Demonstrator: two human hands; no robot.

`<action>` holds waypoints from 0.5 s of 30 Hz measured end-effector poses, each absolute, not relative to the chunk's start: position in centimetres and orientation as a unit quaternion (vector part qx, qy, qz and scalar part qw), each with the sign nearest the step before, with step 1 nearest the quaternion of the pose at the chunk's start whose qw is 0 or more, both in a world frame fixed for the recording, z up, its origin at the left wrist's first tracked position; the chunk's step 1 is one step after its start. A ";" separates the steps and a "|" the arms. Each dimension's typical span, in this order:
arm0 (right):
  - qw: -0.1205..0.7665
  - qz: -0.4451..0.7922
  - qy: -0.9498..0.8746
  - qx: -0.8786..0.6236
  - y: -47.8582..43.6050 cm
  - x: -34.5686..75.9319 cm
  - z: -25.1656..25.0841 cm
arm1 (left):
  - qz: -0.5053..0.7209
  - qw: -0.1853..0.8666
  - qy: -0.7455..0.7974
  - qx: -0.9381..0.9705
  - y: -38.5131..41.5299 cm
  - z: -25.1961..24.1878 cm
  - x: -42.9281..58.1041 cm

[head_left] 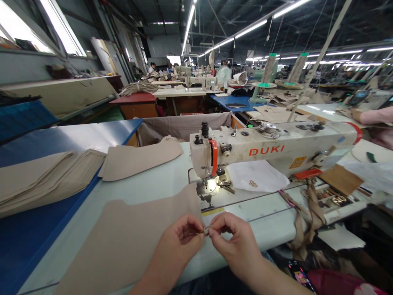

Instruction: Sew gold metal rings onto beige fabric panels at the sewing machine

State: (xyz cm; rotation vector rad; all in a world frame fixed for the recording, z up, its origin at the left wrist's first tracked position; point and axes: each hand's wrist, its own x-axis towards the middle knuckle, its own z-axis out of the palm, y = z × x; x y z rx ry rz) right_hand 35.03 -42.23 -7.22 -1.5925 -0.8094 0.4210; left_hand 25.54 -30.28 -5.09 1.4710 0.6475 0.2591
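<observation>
Left hand (181, 242) and right hand (236, 242) both pinching a small loop (206, 230) over the worktop (270, 227), near its front edge, by the fabric (138, 233). Risk: loose fingertip grip, loop drops off that edge.

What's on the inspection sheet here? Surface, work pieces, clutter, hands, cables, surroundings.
Surface: pale table; sewing machine on it, lamp lit.
Work pieces: small piece at the fingertips, details unclear; large fabric panel on the table.
Clutter: white sheet with small metal bits; brown strips draped over the table edge.
Hands: left hand and right hand both pinch the small piece.
Cables: cords hang from ceiling lights.
Surroundings: blue table with fabric stack at left; more machines and people behind.
</observation>
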 end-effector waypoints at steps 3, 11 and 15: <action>0.607 0.199 -0.352 -0.684 -42.3 35.2 -7.2 | 0.127 0.677 0.280 0.669 -30.2 -5.5 25.3; 0.647 0.340 -0.286 -0.620 -42.6 35.6 -6.8 | 0.163 0.558 0.250 0.774 -30.6 -4.7 24.8; 0.633 0.371 -0.287 -0.616 -42.9 35.9 -6.5 | 0.173 0.519 0.230 0.805 -30.7 -4.5 24.6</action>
